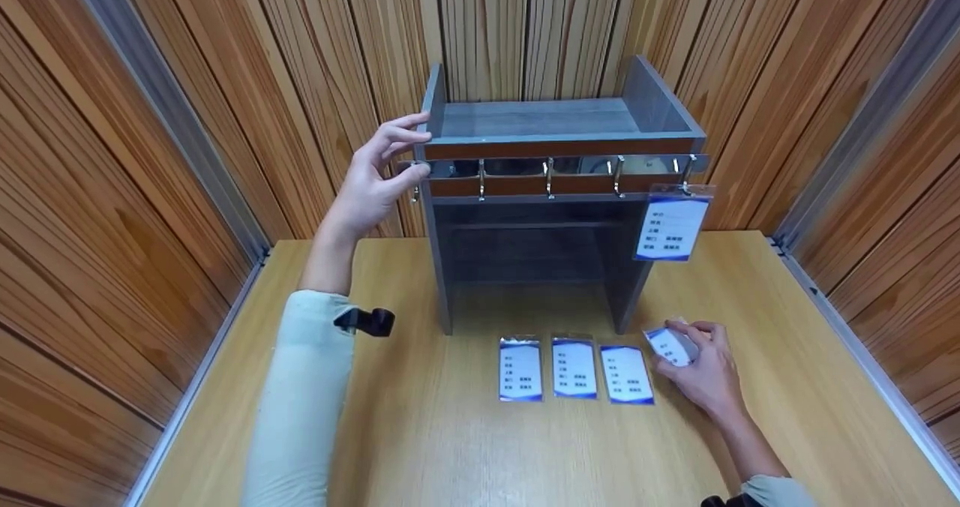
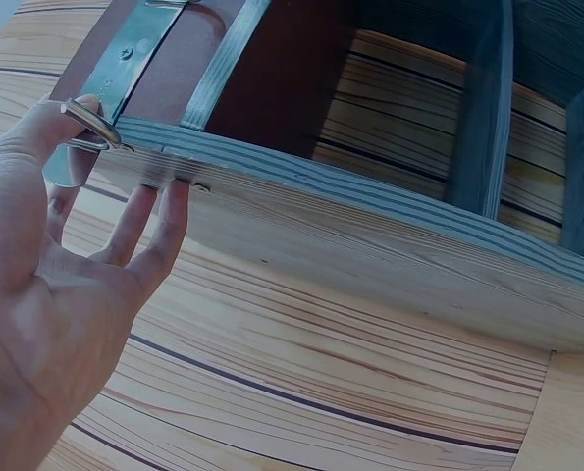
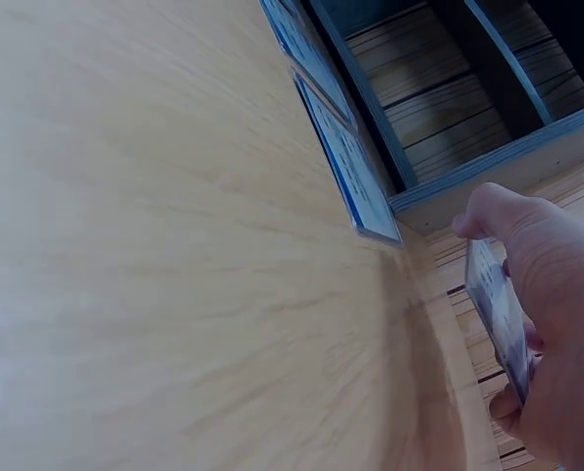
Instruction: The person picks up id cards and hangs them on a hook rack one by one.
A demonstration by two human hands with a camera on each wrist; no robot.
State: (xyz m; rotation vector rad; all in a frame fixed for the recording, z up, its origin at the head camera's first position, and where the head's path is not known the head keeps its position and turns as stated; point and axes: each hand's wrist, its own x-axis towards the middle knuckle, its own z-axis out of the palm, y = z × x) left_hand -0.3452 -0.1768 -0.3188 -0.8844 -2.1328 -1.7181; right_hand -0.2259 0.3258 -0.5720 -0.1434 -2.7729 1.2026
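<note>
A grey shelf unit (image 1: 525,121) stands on the wooden table (image 1: 450,454), with a metal hook rail (image 1: 577,166) across its front. One blue-and-white badge card (image 1: 671,226) hangs from the rightmost hook. Three more badge cards (image 1: 574,368) lie in a row in front of the shelf, also seen edge-on as badge cards (image 3: 345,162). My right hand (image 1: 701,364) rests on the table just right of that row and pinches a fourth card (image 1: 670,346), the held card (image 3: 498,314). My left hand (image 1: 397,154) is raised at the shelf's upper left corner, fingers (image 2: 164,211) straight against the side board, thumb by the leftmost hook (image 2: 90,123).
Wood-panelled walls close in the table on the left, right and back. Metal strips (image 1: 847,342) run along the table's side edges. The shelf's lower compartment (image 1: 536,259) is open at the front. Bare tabletop lies at the near left and near right.
</note>
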